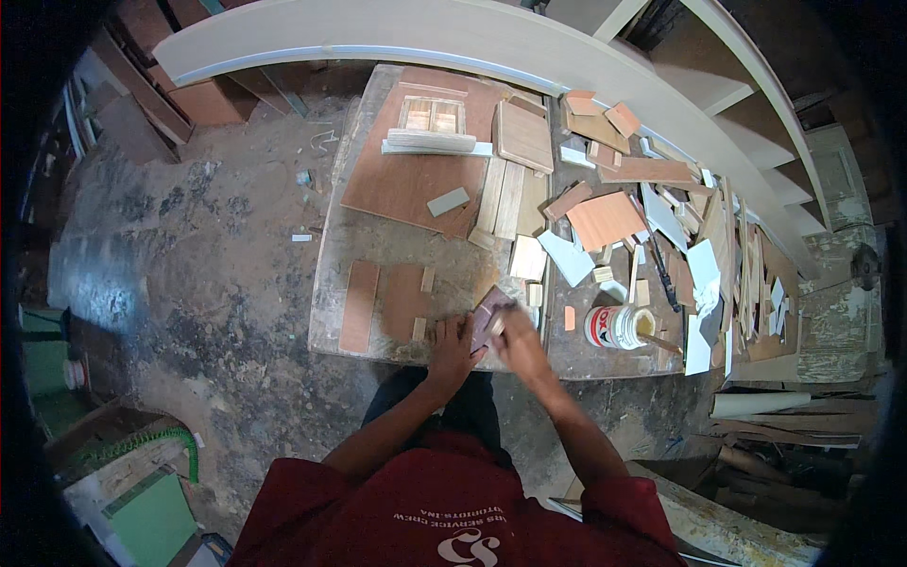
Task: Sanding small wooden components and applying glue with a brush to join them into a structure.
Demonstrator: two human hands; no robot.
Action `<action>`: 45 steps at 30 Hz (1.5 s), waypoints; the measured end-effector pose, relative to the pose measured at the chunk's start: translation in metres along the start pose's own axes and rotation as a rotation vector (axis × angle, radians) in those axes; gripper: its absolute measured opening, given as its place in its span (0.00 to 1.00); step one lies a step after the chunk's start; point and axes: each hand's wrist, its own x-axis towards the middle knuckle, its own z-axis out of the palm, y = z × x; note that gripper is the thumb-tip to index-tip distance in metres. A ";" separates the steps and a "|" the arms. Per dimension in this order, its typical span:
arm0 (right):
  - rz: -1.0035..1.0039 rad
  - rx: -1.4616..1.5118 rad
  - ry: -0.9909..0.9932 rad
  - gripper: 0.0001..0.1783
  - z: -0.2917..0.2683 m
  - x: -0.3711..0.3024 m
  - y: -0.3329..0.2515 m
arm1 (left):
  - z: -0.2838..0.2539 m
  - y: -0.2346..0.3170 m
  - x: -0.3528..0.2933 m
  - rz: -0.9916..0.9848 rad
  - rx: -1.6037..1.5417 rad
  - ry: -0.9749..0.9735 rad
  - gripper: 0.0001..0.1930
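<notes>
A dark purplish sheet that looks like sandpaper [487, 310] lies at the front edge of the worktable. Beside its left edge, my left hand [453, 354] rests flat, fingers stretched out and thumb at the sheet. My right hand [520, 342] is closed over a small pale wood block [495, 326] on the sheet; motion blurs its fingertips. To the left lie a brown wood strip [359, 306] and a wider brown panel [402, 300] with small wood blocks [419, 328] along its right side.
A white bucket [609, 327] stands on the right, near wood offcuts [605, 219] and white pieces [567, 257]. Farther back are a large brown board [378, 184], a small wood frame [432, 114] and a box-like wood piece [522, 137]. A long pale panel [378, 28] spans the far side.
</notes>
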 end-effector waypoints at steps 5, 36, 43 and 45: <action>0.025 0.001 0.044 0.23 0.012 -0.009 0.015 | 0.004 0.001 0.000 0.005 -0.070 -0.035 0.40; 0.096 0.043 -0.008 0.25 0.006 -0.006 0.005 | -0.003 0.001 0.001 0.032 -0.087 -0.044 0.40; 0.782 1.238 0.230 0.20 -0.032 0.043 -0.004 | -0.005 0.000 0.001 0.028 -0.051 0.012 0.39; 0.629 1.767 0.313 0.20 -0.040 0.041 -0.023 | -0.003 0.000 0.001 0.010 -0.071 -0.012 0.38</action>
